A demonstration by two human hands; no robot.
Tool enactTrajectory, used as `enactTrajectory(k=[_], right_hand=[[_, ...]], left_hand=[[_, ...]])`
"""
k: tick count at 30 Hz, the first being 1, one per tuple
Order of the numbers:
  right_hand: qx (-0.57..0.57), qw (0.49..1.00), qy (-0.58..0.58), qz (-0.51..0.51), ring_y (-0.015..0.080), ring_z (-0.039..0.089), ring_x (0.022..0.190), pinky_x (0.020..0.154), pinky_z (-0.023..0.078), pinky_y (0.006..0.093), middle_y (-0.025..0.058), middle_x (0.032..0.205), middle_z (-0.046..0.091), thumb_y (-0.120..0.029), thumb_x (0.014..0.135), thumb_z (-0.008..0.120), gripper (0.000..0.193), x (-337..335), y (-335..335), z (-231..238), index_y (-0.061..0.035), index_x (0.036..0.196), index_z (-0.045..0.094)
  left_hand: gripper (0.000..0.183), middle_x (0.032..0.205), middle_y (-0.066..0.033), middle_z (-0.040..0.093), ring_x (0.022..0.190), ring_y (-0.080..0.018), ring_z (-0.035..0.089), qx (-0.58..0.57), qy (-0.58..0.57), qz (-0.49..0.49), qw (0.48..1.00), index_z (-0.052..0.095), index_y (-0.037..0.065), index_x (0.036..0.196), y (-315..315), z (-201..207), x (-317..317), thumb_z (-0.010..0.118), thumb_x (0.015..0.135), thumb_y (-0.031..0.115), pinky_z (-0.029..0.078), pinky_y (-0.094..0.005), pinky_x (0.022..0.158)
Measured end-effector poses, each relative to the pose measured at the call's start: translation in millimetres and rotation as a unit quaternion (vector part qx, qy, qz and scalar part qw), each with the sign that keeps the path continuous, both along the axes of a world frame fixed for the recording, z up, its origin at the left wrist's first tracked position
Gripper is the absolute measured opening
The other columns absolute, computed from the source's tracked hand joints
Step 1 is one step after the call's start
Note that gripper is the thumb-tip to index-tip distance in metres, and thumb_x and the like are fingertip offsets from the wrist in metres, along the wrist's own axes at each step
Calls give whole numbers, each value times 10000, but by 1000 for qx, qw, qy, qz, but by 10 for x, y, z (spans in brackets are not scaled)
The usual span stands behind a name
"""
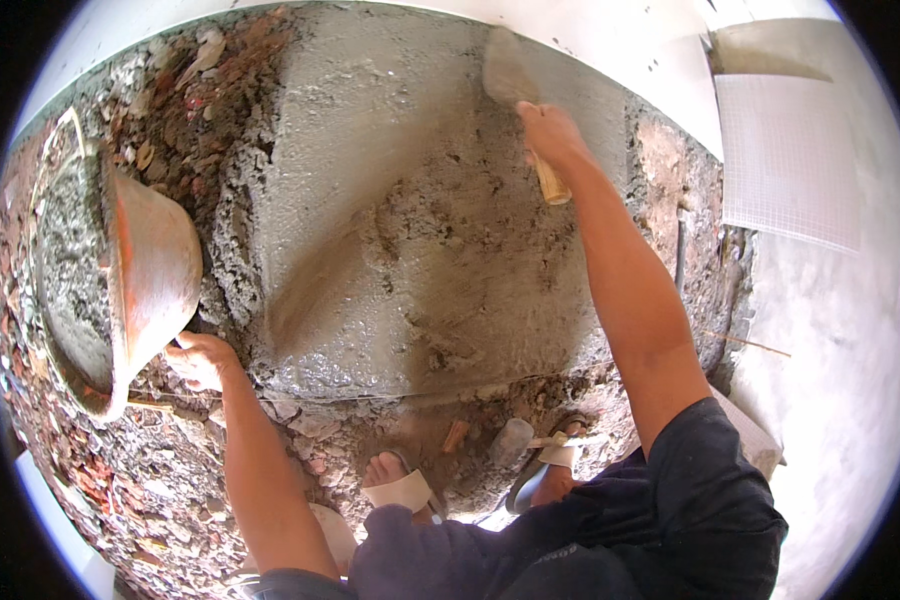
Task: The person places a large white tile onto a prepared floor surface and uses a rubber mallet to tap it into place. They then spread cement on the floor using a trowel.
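My right hand is closed round the wooden handle of a trowel. The blade, smeared by motion, lies over the far part of a grey slab of wet concrete. Glossy and smooth at left and near, the slab turns rougher and browner in the middle. My left hand is beside the lower part of a worn orange bucket, its fingers curled; the bucket's wall partly hides them, and what they hold cannot be made out. Lumpy grey concrete mix fills the bucket.
A string runs along the slab's near edge. My sandalled feet stand on rubble just nearer. Broken brick and stones cover the left side. A white wall borders the far edge; a gridded panel is at right.
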State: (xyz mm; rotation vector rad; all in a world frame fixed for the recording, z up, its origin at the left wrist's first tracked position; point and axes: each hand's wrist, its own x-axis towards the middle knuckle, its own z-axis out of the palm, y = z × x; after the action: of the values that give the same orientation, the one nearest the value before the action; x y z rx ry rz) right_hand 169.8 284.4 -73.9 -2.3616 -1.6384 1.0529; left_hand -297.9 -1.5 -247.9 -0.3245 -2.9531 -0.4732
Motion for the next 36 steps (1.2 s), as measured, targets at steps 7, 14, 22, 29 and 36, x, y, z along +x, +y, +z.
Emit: enactTrajectory(k=[7, 14, 22, 29, 36], right_hand=[[26, 938, -190, 288, 415, 638, 887, 836, 470, 490, 268, 1004, 635, -432, 966, 391, 501, -677, -279, 31, 22, 1040, 592], [35, 982, -38, 181, 443, 600, 966, 843, 462, 488, 268, 1008, 626, -455, 954, 460, 486, -889, -760, 224, 12, 1010, 580], [47, 927, -178, 327, 418, 626, 878, 775, 479, 493, 213, 893, 658, -426, 926, 541, 406, -307, -1324, 184, -21, 943, 571], [145, 888, -183, 397, 420, 629, 856, 747, 491, 505, 214, 851, 655, -429, 910, 545, 403, -593, -1065, 39, -26, 894, 565], [27, 880, -172, 442, 407, 631, 819, 724, 486, 506, 198, 843, 652, -414, 915, 541, 372, -346, -1522, 229, -44, 887, 569]], left_hand=[[506, 1388, -137, 458, 1295, -304, 426, -1, 20, -18, 1000, 401, 94, 1364, -40, 11, 77, 405, 992, 435, 278, -588, 991], [616, 1438, -84, 437, 1372, -258, 337, 45, -85, 15, 995, 381, 122, 1425, 42, 176, 106, 352, 973, 540, 180, -576, 1087], [548, 1444, -131, 396, 1370, -239, 320, 50, -84, 1, 995, 388, 74, 1389, 115, 441, 258, 330, 975, 428, 165, -514, 1100], [529, 1395, -76, 440, 1302, -220, 382, 32, -66, 13, 997, 431, 120, 1370, 122, 447, 253, 338, 954, 433, 214, -486, 1061], [531, 1420, -92, 414, 1336, -237, 347, 53, -83, 10, 995, 413, 108, 1371, 146, 463, 249, 328, 957, 429, 177, -517, 1090]])
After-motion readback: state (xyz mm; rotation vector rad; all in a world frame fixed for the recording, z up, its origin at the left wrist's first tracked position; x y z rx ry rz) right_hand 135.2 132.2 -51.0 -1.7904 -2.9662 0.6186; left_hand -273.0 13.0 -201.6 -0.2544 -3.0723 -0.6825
